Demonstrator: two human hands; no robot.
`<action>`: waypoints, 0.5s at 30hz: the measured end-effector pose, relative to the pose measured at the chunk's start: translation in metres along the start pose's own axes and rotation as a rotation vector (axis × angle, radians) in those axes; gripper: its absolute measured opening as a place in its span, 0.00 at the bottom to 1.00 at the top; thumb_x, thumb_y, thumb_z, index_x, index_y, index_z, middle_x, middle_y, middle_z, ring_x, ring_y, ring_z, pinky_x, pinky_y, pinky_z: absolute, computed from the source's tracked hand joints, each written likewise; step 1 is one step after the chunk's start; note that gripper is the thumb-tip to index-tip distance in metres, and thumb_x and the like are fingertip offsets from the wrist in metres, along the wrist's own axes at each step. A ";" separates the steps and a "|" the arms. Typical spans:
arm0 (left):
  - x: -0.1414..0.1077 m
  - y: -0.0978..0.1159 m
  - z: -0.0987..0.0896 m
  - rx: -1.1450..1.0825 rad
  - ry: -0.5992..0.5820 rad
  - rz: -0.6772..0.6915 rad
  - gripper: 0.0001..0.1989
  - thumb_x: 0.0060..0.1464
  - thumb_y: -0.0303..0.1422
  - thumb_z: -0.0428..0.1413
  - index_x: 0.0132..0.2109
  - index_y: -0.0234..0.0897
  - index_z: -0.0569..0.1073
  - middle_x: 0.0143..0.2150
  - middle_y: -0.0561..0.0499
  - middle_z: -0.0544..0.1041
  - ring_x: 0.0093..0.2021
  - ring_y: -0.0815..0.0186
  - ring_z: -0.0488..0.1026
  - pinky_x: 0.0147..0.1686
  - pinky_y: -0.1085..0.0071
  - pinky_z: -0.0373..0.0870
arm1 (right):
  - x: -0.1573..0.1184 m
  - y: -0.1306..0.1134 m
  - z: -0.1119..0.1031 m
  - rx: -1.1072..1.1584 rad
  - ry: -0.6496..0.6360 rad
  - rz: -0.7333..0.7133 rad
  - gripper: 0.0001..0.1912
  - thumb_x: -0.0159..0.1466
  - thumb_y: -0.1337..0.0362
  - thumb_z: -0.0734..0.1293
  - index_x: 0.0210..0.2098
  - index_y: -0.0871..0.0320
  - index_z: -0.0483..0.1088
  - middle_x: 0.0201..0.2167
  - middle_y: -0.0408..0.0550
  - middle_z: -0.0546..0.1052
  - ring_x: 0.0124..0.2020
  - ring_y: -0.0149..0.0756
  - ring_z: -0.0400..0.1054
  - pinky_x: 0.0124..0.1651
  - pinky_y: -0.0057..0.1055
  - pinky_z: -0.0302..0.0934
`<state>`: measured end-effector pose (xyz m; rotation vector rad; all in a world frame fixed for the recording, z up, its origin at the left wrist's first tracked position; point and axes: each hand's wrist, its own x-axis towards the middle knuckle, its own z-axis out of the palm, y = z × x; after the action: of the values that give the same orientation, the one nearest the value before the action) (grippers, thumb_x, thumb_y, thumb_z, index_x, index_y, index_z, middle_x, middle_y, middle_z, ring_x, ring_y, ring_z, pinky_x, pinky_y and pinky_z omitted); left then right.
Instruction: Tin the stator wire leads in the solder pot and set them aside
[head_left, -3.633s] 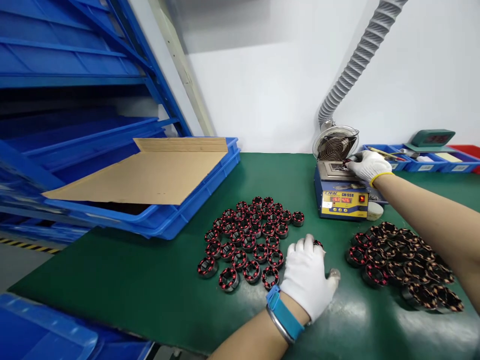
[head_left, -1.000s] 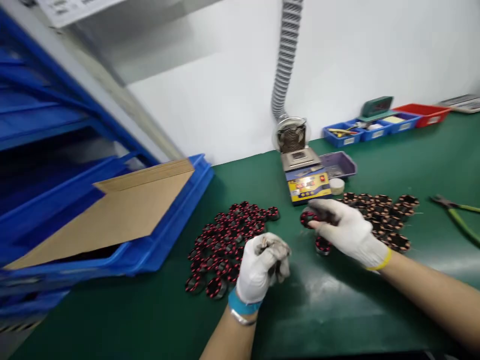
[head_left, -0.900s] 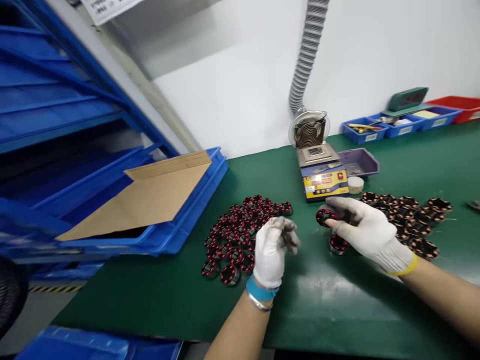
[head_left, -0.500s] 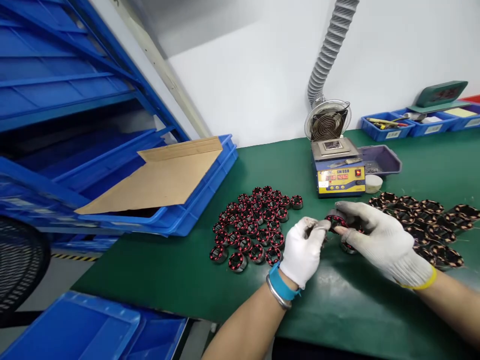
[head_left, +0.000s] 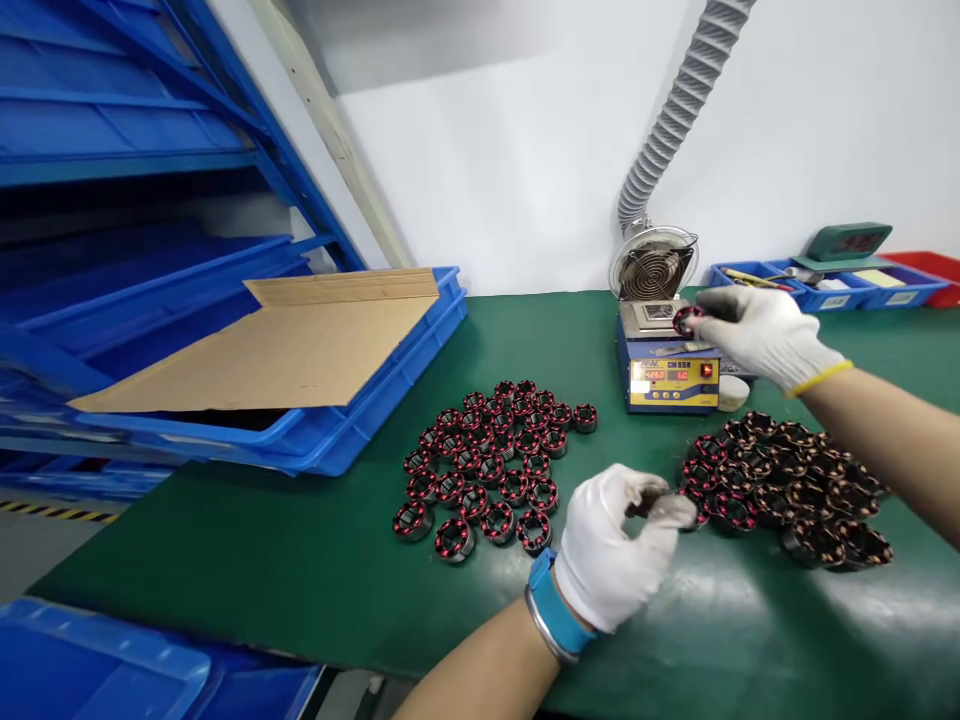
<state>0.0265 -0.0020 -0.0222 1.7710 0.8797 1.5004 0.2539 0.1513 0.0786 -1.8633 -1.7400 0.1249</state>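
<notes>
My right hand (head_left: pixel 757 330), in a white glove with a yellow cuff, grips a ring-shaped motor stator (head_left: pixel 686 320) with red spots. It holds the stator tilted beside the steel top of a blue and yellow solder pot (head_left: pixel 670 375). My left hand (head_left: pixel 622 545), gloved, with a blue wristband and a metal bangle, hovers low over the table. Its thumb and fingers are curled together, and whatever they may hold is hidden. Just past those fingertips lies a group of stators (head_left: pixel 780 485), some red and others copper-coloured. Left of that hand stand several red-spotted stators (head_left: pixel 491 465).
Blue crates (head_left: pixel 405 370) with a cardboard sheet (head_left: pixel 300 340) stand at the left table edge. A grey duct (head_left: pixel 682 110) rises behind the pot. Beside the pot sits a white round piece (head_left: pixel 733 393). Blue bins (head_left: pixel 832 297) line the back right.
My right hand has lifted the stator away from my left hand, up and back to the solder pot. My left hand has dropped slightly, and the view has shifted.
</notes>
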 end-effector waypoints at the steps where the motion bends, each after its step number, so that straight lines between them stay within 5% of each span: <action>1: -0.002 -0.001 0.001 0.085 -0.014 0.078 0.07 0.59 0.35 0.61 0.40 0.36 0.74 0.34 0.50 0.79 0.33 0.64 0.76 0.35 0.69 0.71 | 0.020 -0.001 -0.004 -0.081 -0.011 0.001 0.30 0.64 0.48 0.67 0.60 0.58 0.74 0.50 0.52 0.78 0.50 0.42 0.71 0.55 0.38 0.62; 7: -0.003 -0.003 0.004 0.382 -0.043 0.307 0.12 0.61 0.41 0.59 0.43 0.37 0.73 0.31 0.51 0.76 0.30 0.63 0.75 0.29 0.66 0.65 | 0.098 -0.011 -0.005 -0.452 -0.096 0.056 0.34 0.68 0.46 0.62 0.62 0.65 0.69 0.53 0.63 0.73 0.53 0.49 0.67 0.51 0.44 0.57; 15: 0.000 -0.004 0.002 0.500 -0.095 0.368 0.14 0.62 0.43 0.56 0.42 0.36 0.73 0.28 0.52 0.74 0.27 0.62 0.73 0.24 0.63 0.60 | 0.121 -0.014 0.028 -0.592 -0.188 -0.009 0.26 0.66 0.55 0.67 0.61 0.58 0.69 0.55 0.66 0.72 0.55 0.56 0.67 0.53 0.52 0.60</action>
<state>0.0285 -0.0003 -0.0258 2.4583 0.9792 1.4846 0.2468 0.2746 0.1003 -2.3136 -2.0708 -0.2557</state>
